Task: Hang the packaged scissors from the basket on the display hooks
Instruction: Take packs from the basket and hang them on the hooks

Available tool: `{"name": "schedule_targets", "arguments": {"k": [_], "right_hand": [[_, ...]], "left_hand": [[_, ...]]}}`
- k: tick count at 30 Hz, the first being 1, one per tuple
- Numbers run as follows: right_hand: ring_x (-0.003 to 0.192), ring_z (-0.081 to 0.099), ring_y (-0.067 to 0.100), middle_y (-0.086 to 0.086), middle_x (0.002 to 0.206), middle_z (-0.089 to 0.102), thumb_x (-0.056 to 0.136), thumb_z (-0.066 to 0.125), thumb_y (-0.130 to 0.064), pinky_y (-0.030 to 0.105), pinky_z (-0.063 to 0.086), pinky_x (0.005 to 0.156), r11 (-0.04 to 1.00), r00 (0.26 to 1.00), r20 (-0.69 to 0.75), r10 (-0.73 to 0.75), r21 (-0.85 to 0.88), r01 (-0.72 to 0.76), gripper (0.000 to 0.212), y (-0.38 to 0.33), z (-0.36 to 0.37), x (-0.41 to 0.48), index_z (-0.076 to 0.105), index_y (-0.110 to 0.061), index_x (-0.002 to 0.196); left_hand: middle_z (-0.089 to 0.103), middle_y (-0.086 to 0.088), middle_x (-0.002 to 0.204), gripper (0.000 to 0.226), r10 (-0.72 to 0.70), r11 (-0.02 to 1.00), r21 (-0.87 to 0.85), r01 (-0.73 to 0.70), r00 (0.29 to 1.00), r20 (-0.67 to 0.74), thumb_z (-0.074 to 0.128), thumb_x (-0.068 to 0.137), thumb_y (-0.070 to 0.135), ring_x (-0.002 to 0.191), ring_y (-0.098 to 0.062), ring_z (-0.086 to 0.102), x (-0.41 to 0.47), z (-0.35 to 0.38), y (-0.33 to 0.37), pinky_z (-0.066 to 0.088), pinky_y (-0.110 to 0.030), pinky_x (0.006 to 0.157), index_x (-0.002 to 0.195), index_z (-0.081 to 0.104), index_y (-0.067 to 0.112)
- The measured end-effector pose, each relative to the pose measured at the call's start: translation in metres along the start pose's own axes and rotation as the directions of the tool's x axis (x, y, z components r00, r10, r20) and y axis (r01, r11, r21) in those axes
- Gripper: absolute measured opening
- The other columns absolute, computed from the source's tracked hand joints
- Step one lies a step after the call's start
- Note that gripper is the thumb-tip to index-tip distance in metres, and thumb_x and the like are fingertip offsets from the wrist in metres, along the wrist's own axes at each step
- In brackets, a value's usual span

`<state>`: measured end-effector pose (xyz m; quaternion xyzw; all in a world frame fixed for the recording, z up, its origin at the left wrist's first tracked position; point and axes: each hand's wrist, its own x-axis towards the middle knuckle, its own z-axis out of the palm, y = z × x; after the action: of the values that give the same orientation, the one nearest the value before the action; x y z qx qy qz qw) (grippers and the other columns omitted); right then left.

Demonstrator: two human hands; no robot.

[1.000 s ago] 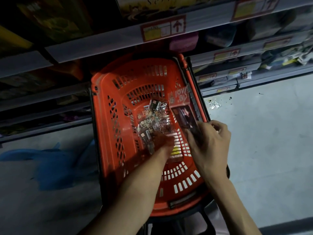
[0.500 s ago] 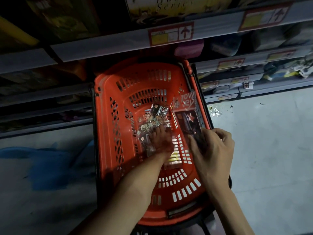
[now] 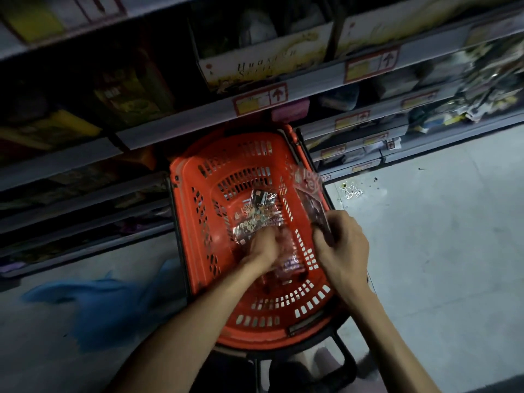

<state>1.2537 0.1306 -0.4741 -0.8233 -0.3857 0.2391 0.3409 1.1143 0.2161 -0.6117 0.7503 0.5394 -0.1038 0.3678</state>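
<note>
An orange plastic basket (image 3: 198, 222) stands on the floor below the shelves. Several clear packets of scissors (image 3: 256, 212) lie in a pile on its bottom. My left hand (image 3: 262, 249) reaches down into the basket and its curled fingers close on the pile of packets. My right hand (image 3: 341, 245) is over the basket's right rim and grips one packaged scissors (image 3: 310, 198), held upright with its printed header pointing up. No display hooks can be made out in this dim view.
Store shelves (image 3: 198, 120) with price labels and boxed goods run across the top, just behind the basket. Grey floor with a blue painted patch (image 3: 93, 304) lies left; small litter (image 3: 351, 191) lies on the floor to the right. The basket's black handle (image 3: 344, 361) is near my feet.
My right hand has lifted its packet up and over the basket's right rim. My left hand has pushed deeper into the pile and curled on the packets. The camera tilted upward toward the shelves.
</note>
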Motion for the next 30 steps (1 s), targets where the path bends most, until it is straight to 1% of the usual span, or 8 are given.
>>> {"name": "schedule_targets", "arguments": {"k": [2,4,9,14,20,23,27,30], "right_hand": [[0.084,0.066,0.001,-0.017,0.092,0.067,0.090,0.072,-0.014,0.022,0.054,0.074,0.992,0.997,-0.009,0.081,0.099,-0.079,0.031,-0.008,-0.008,-0.004,0.052,-0.032,0.104],[0.083,0.067,-0.004,-0.018,0.091,0.070,0.090,0.075,-0.012,0.010,0.051,0.071,0.972,0.991,-0.033,0.127,0.206,-0.118,0.039,-0.020,-0.017,-0.010,0.051,-0.033,0.112],[0.087,0.073,0.013,-0.004,0.094,0.074,0.087,0.077,0.000,0.026,0.059,0.074,0.828,0.976,-0.039,0.215,0.537,-0.161,0.042,-0.053,-0.038,-0.027,0.056,-0.023,0.116],[0.105,0.073,0.032,0.005,0.111,0.076,0.092,0.074,-0.024,0.052,0.057,0.093,0.652,0.937,-0.040,0.348,0.728,-0.211,0.024,-0.087,-0.045,-0.056,0.064,-0.019,0.113],[0.081,0.072,0.017,0.001,0.086,0.077,0.095,0.071,-0.039,0.033,0.056,0.072,0.767,0.909,-0.256,0.328,0.634,-0.098,0.028,-0.151,-0.055,-0.105,0.071,-0.011,0.092],[0.064,0.060,-0.001,-0.013,0.075,0.068,0.095,0.072,-0.027,0.013,0.047,0.057,0.865,0.876,-0.403,0.264,0.502,-0.029,0.021,-0.175,-0.058,-0.131,0.061,-0.012,0.086],[0.095,0.072,0.006,-0.005,0.103,0.075,0.097,0.070,-0.009,0.024,0.060,0.072,0.853,0.851,-0.473,0.231,0.519,0.057,0.019,-0.199,-0.062,-0.162,0.065,-0.026,0.106],[0.094,0.070,0.011,-0.007,0.101,0.074,0.097,0.067,-0.005,0.019,0.056,0.070,0.825,0.805,-0.544,0.236,0.550,0.130,0.020,-0.215,-0.068,-0.189,0.068,-0.025,0.103]], "left_hand": [[0.071,0.017,0.098,0.015,0.040,0.999,-0.036,-0.040,0.999,0.007,0.067,0.100,0.007,0.082,0.012,0.064,-0.016,-0.025,0.005,0.051,-0.010,0.085,0.104,0.078,0.017],[0.069,0.010,0.123,0.025,0.079,0.990,-0.110,-0.086,0.995,-0.064,0.064,0.096,-0.001,0.113,-0.004,0.064,-0.034,-0.055,0.010,0.045,-0.019,0.096,0.111,0.076,0.015],[0.074,0.000,0.092,0.012,0.196,0.973,-0.085,-0.216,0.961,-0.195,0.075,0.095,0.012,0.080,-0.020,0.070,-0.073,-0.131,0.026,0.049,-0.028,0.070,0.105,0.076,0.017],[0.080,0.005,0.103,0.016,0.327,0.917,-0.132,-0.378,0.898,-0.296,0.075,0.094,0.014,0.096,-0.014,0.074,-0.109,-0.208,0.044,0.047,-0.018,0.075,0.109,0.079,0.018],[0.070,0.024,0.082,0.014,0.496,0.795,-0.186,-0.577,0.795,-0.350,0.086,0.085,0.021,0.081,0.015,0.065,-0.155,-0.288,0.053,0.047,-0.004,0.066,0.093,0.075,0.027],[0.075,0.015,0.082,0.016,0.525,0.704,-0.322,-0.634,0.768,-0.366,0.089,0.081,0.019,0.077,0.007,0.069,-0.175,-0.317,0.058,0.050,-0.008,0.068,0.086,0.075,0.025],[0.079,0.003,0.083,0.011,0.599,0.513,-0.516,-0.686,0.717,-0.358,0.087,0.083,0.011,0.078,-0.006,0.073,-0.201,-0.344,0.070,0.055,-0.017,0.071,0.088,0.078,0.015],[0.080,-0.002,0.091,0.007,0.637,0.462,-0.634,-0.620,0.729,-0.248,0.085,0.087,0.016,0.089,-0.019,0.076,-0.220,-0.352,0.080,0.061,-0.030,0.078,0.091,0.080,0.016]]}}
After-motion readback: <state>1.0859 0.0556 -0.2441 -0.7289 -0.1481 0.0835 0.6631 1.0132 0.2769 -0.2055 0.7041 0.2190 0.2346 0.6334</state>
